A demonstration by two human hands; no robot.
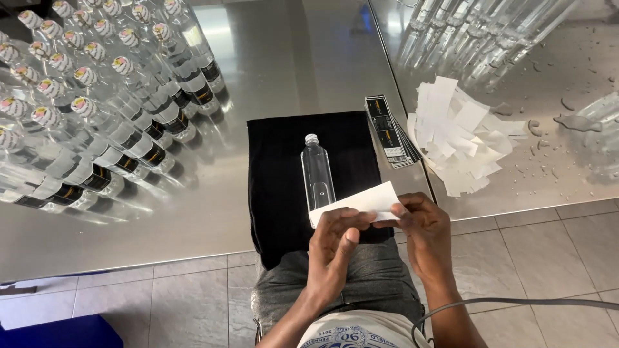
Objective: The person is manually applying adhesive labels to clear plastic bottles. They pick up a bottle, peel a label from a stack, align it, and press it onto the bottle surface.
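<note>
The person sits at a shiny metal table [290, 58] with both hands raised over the lap, holding a white paper strip [358, 201] between them. The left hand [332, 248] has its fingers [335, 222] curled onto the strip's near end, thumb pressed up against it; the right hand [425, 235] pinches the other end with its fingers closed tight on the paper. Just beyond the strip, a clear capped bottle [317, 171] lies on its side on a black cloth [274, 174] spread at the table's edge. To the right of the cloth sits a small stack of dark labels [389, 132], and beside that a loose heap of white paper strips [461, 135]. Rows of labelled bottles [97, 96] crowd the table's left side, and water drops [548, 167] dot the right.
</note>
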